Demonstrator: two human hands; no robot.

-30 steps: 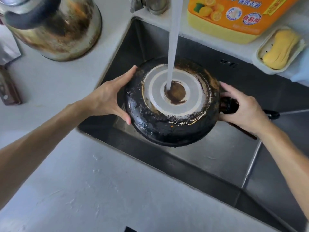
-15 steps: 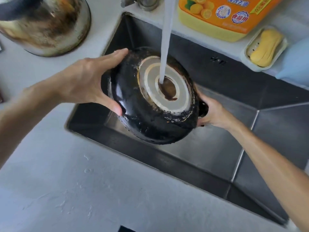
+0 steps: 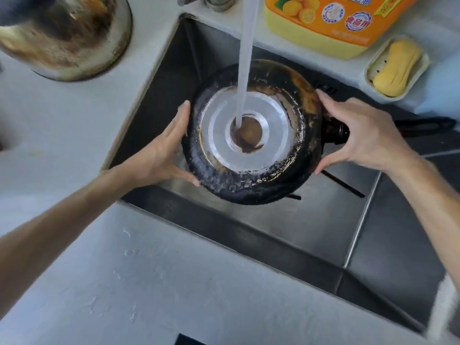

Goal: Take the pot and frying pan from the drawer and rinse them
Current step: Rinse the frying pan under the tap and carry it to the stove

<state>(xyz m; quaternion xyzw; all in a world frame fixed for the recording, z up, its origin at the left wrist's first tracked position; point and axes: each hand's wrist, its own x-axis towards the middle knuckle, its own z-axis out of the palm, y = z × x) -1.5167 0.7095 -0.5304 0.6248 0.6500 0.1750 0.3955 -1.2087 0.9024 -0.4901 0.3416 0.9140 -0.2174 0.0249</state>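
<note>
Table (image 3: 154, 282), pale grey and flecked with water drops, lies nearest me, running up to the front edge of a dark steel sink (image 3: 286, 235). My two forearms reach over it into the basin. Between my hands I hold the frying pan (image 3: 251, 188) upside down above the sink, its blackened, crusted underside facing up and a silvery ring at the centre. My left hand (image 3: 161, 150) has a spread grip, palm cupped against the pan's left rim, thumb low and fingers high. My right hand (image 3: 368, 135) has the same spread grip on the right rim, curving over the point where the black handle (image 3: 423, 124) joins the pan. Water (image 3: 245, 70) falls in a steady stream onto the middle of the base.

I judge the pan stiff and fairly heavy, and its wet, sooty surface likely slippery, so the rim and the handle root seem the safest places to hold.

Beyond the sink, a scorched metal pot (image 3: 67, 38) sits on the table at the far left. At the far right stand an orange detergent bottle (image 3: 331, 23) and a yellow soap (image 3: 395, 68) in its dish.
</note>
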